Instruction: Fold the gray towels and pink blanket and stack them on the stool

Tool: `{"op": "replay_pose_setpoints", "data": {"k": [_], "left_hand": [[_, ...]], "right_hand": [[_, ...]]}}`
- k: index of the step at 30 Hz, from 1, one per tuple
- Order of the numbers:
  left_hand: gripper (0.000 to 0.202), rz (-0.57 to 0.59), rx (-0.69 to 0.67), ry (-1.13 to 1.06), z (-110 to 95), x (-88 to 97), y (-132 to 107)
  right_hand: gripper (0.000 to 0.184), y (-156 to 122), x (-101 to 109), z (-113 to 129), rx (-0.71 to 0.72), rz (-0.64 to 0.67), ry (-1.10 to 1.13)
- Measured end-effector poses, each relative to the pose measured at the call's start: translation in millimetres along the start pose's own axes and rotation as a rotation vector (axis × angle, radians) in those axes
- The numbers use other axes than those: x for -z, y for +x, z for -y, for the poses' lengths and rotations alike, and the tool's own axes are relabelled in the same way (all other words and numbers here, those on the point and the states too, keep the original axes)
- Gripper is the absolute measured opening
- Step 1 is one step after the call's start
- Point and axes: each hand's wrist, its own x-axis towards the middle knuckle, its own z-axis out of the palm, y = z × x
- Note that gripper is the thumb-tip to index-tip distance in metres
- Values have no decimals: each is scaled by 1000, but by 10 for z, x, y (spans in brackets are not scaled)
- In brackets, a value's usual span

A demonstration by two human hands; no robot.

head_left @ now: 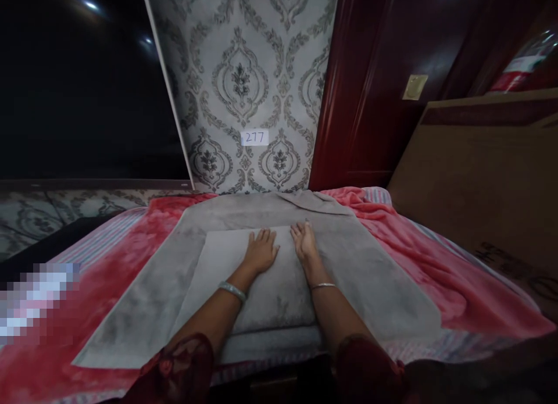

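A grey plush cloth (375, 276) lies spread over a red blanket (436, 276) on a bed. On its middle rests a smaller folded grey piece (270, 299). My left hand (260, 250) lies flat on that folded piece, fingers stretched out toward the wall. Just to its right, my right hand (304, 241) also lies flat with fingers together and extended, near the folded piece's far right corner. Neither hand holds anything. Each wrist wears a thin bangle.
A patterned wall (244, 72) with a small paper label reading 277 (254, 138) stands behind the bed. Dark red wood panels (370, 90) rise at right, and a brown board (479, 171) leans at the bed's right side. A dark window fills the left.
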Motion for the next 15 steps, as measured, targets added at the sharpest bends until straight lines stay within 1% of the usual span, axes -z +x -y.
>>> {"op": "replay_pose_setpoints", "data": {"k": [2,4,5,8,10,12,13,15], "left_hand": [[59,-35,-12,5,51,-109,-12],[61,-50,-11,-4,170,-136,3],[62,-53,14,-17,264,-124,11],[60,-85,164,-58,679,-39,-26],[56,-123,257,-73,1000,21,-127],[54,-160,329,-90,1280,62,-263],[54,-177,359,-102,1389,73,-329],[55,-208,400,-131,1538,75,-431]], "right_hand": [[48,35,85,-53,-1,7,12],[50,73,140,-78,4,22,19],[51,89,157,-84,9,34,20],[52,114,176,-92,20,70,13],[50,103,166,-89,14,65,11],[47,78,144,-79,-2,37,25],[46,64,132,-73,-10,21,36],[43,43,112,-60,-18,-2,53]]}}
